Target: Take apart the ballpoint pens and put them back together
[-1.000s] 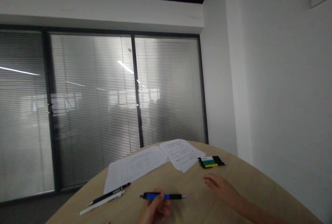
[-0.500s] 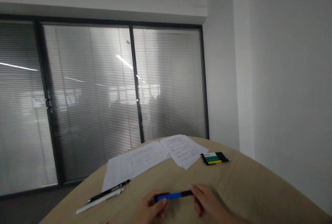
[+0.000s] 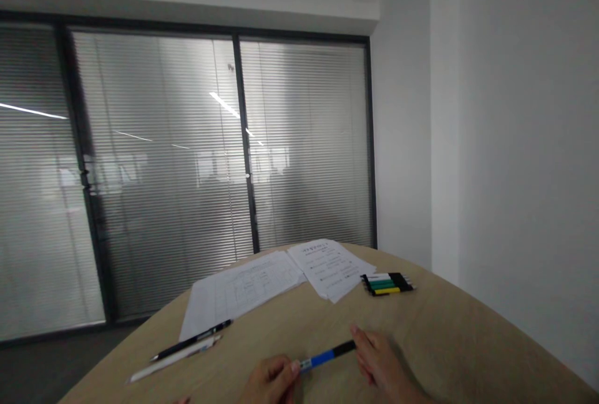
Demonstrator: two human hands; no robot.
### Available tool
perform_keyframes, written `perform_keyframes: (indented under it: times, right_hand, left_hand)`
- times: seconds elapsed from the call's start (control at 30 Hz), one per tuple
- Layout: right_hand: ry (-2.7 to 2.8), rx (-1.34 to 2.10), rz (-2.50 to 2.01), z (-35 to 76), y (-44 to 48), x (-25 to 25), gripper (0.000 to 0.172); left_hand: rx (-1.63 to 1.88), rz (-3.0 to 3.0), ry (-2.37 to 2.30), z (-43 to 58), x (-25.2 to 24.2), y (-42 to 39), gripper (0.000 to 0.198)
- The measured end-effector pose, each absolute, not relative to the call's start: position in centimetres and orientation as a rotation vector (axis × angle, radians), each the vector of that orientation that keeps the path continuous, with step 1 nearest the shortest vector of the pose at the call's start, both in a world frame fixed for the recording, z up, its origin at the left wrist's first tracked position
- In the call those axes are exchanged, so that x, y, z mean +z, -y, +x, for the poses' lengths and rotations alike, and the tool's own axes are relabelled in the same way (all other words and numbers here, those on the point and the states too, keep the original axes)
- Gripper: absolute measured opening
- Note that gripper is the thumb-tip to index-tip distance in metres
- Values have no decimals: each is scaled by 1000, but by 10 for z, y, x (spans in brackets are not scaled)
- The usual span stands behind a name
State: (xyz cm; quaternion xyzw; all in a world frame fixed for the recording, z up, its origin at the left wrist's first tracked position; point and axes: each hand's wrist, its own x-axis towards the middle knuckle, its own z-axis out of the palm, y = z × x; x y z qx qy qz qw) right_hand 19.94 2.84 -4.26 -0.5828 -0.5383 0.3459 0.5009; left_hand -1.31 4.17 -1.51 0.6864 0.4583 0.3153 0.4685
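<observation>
A pen with a blue barrel and a black end is held between my two hands, low over the table and slanting up to the right. The thumb and fingers of my left hand pinch its left end, where a pale, clear-looking section shows. At the black right end, my right hand grips with thumb and fingertips, covering the tip. A black pen and a white pen lie side by side to the left of my left hand.
Printed sheets and a second set of papers lie toward the far side of the rounded wooden table. A row of coloured pens sits at the right. Behind stand glass panels with blinds and a white wall.
The pen and my right hand have shifted slightly right, and the pen tilts more. More of its left section now shows beside my left fingers. The camera view has moved a little.
</observation>
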Motion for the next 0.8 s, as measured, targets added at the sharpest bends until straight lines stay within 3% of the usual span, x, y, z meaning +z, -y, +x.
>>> perform_keyframes:
  times: [0.2, 0.47, 0.8]
  right_hand:
    - [1305, 839, -1361, 196, -25, -41, 60]
    - [1359, 828, -1268, 195, -21, -44, 50]
    - [1288, 983, -1274, 196, -22, -37, 45]
  left_hand:
    - [670, 1623, -1163, -12, -2, -35, 58]
    - [838, 1525, -1191, -8, -1, -36, 60]
    - [1084, 1368, -1055, -9, 2, -37, 46]
